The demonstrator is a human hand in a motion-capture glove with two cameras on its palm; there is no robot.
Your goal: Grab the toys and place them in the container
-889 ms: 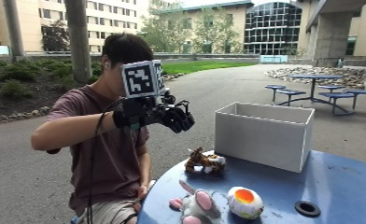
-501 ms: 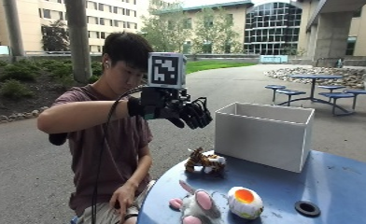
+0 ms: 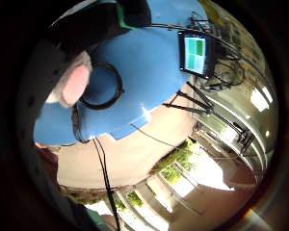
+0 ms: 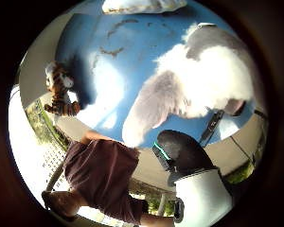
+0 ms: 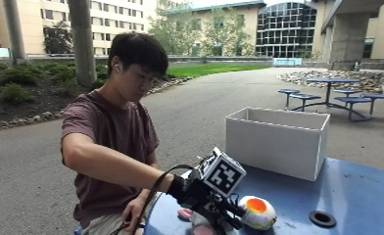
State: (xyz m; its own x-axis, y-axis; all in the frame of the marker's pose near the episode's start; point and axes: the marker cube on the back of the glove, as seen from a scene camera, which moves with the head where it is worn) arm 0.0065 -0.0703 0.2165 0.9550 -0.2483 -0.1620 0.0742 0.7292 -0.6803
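Now your gloved right hand [image 5: 202,196] is low over the near edge of the blue counter [image 5: 348,191], directly above the grey-and-white plush bunny [image 4: 199,90], which fills the thumb-side palm view. I cannot tell how wide your grip is, since the rig hides it. The egg toy [image 5: 257,211] lies just beside the hand, the tiger toy [image 4: 59,94] near the counter's edge, and the white container [image 5: 276,139] beyond, toward the far edge.

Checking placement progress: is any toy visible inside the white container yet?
No. In the outside view the white container shows only bare inner walls, while the egg-shaped toy lies on the blue table.
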